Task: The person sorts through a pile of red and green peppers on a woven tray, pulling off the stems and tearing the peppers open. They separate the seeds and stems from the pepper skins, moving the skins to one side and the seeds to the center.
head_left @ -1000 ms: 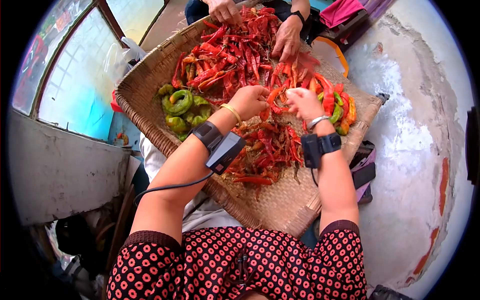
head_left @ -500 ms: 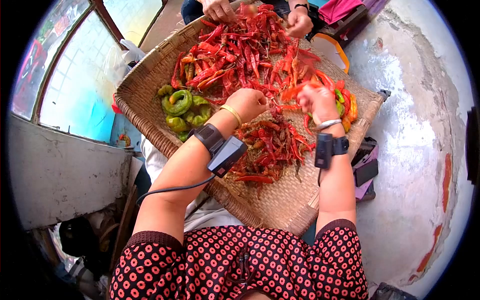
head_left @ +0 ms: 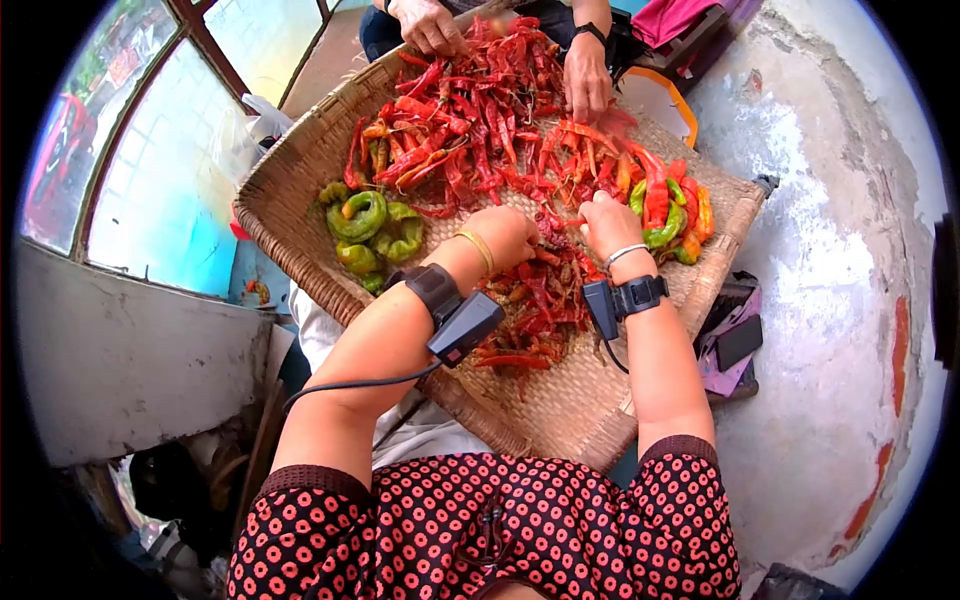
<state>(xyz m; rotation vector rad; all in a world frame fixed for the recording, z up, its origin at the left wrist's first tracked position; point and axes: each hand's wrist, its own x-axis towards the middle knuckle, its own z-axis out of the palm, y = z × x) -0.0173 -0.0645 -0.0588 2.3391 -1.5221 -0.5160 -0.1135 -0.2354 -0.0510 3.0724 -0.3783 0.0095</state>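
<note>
A broad woven basket [head_left: 560,420] lies in front of me, holding a large heap of red chili peppers [head_left: 490,130]. My left hand [head_left: 508,238] is closed at the upper edge of a nearer pile of darker dried chilies [head_left: 530,310]; its fingertips are turned away, so what they pinch is hidden. To its right, my right hand [head_left: 606,226] has its fingers pressed together beside the red chilies, and I cannot make out what is in them. Green and orange peppers [head_left: 664,236] lie just right of that hand. Wrinkled green peppers [head_left: 362,222] sit in the left corner.
Across the basket, another person's hands [head_left: 588,82] reach into the red heap. A dark device [head_left: 466,328] with a cable is strapped at my left wrist. A rough wall [head_left: 810,300] stands at right, a window [head_left: 160,170] at left.
My right hand has come left and nearer my left hand; a long red chili now lies among the peppers at right. The other person's hand at right has moved down onto the chilies.
</note>
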